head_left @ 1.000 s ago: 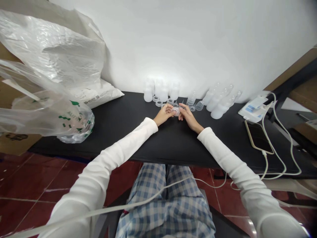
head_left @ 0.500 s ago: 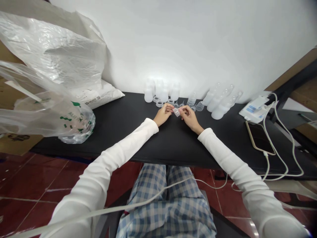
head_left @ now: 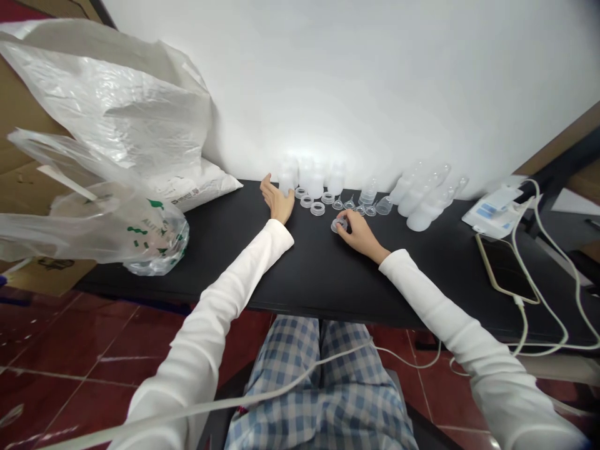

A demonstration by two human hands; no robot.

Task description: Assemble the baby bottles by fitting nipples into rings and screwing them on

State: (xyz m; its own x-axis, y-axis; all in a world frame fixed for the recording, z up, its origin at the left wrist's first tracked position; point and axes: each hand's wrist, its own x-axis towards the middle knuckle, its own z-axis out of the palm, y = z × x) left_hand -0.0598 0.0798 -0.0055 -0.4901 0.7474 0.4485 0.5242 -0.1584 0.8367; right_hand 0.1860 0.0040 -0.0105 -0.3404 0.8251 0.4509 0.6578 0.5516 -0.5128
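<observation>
the two hands were well apart on the black bench (head_left: 323,269), with bare top between them. the left hand (head_left: 276,201) lay open, its fingers pointing to about 11 o'clock, just beside the frosted plastic bottles (head_left: 316,181), and it seemed to hold nothing. the right hand (head_left: 360,229) was curled down over a small clear silicone disc (head_left: 339,225), which sat on the bench at about 9 o'clock from the back of that hand. its fingertips (head_left: 347,219) touched the disc, though i could not tell whether they were pinching it or only resting there. the disc looked light, soft and thin, likely to flex and slide on the smooth top, so its rim seemed the best place to take hold, between finger and thumb, rather than pressing on the middle. plastic collar rings (head_left: 317,209) lay near it at about 11 o'clock, not touching, and small clear funnels (head_left: 349,204) stood at about 1 o'clock. further off, a plastic bag (head_left: 140,237) sat at 9 o'clock and a phone (head_left: 506,269) at 3 o'clock.
</observation>
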